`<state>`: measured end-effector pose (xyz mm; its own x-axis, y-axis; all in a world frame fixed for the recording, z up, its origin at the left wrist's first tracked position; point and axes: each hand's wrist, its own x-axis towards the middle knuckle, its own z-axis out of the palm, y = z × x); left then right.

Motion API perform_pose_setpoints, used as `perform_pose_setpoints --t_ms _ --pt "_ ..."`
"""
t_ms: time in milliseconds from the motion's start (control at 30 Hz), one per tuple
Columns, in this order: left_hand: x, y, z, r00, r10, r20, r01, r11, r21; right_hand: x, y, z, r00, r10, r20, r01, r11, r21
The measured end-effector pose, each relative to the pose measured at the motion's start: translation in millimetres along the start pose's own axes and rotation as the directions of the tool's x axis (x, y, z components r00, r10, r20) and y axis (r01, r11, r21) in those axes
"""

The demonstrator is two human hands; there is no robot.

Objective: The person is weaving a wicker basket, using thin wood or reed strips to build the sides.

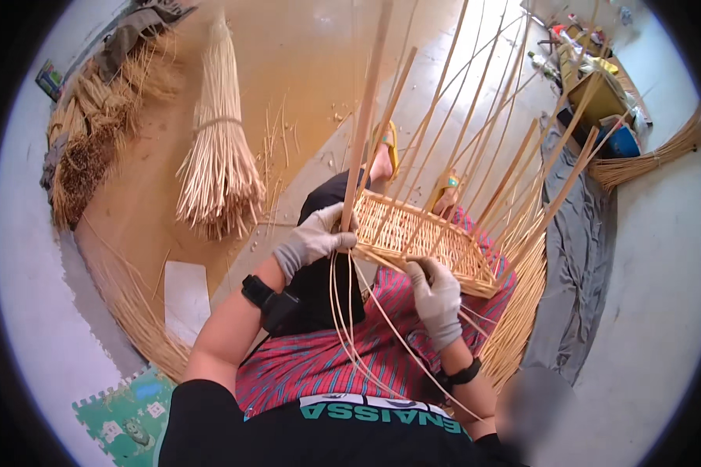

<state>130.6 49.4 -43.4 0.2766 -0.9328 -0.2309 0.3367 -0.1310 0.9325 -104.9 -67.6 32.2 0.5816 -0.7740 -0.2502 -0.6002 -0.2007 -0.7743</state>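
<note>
Basically, weaving looked in hand: basket (403, 223) at 1 o'clock over striped cloth (304, 370), left hand (313, 238) gripping its 9 o'clock corner, right hand (435, 300) pinching its 6 o'clock edge. Next move likely called for bending loose strands (389, 319) snugly around uprights (368, 101).

Rough wicker basket (401, 224), matt cloth gloves (438, 300) (the floor (304, 86) glossy)

basket (403, 226) over lap (288, 377) | stalk bundle (222, 159) left | fabric sheet (575, 257) right
</note>
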Motion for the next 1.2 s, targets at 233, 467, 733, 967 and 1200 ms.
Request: perform_pose_setpoints --t_ms 233,467,733,967,1200 --pt "2.9 -9.0 -3.6 0.998 -0.017 0.059 0.018 0.999 -0.028 -12.8 11.5 10.8 0.946 -0.289 -0.148 0.276 0.956 -0.100" --pt "-1.0 -12.0 20.5 0.999 0.019 -0.039 -0.020 1.000 -0.023 57.0 -52.1 22.6 0.725 -0.608 -0.324 0.570 0.794 -0.213" --pt "1.1 -14.1 20.7 0.983 -0.028 -0.183 0.034 0.999 0.025 2.4 -21.3 3.9 0.912 -0.324 -0.252 0.282 0.941 -0.190" --pt "8.5 -12.7 13.5 0.992 -0.092 -0.086 0.096 0.995 0.041 10.8 15.6 44.7 0.753 -0.657 -0.027 0.510 0.609 -0.608" --pt "7.6 -1.5 8.7 0.997 -0.030 0.072 0.028 0.999 0.025 5.9 11.0 31.4 0.806 -0.552 0.213 0.539 0.537 -0.649"
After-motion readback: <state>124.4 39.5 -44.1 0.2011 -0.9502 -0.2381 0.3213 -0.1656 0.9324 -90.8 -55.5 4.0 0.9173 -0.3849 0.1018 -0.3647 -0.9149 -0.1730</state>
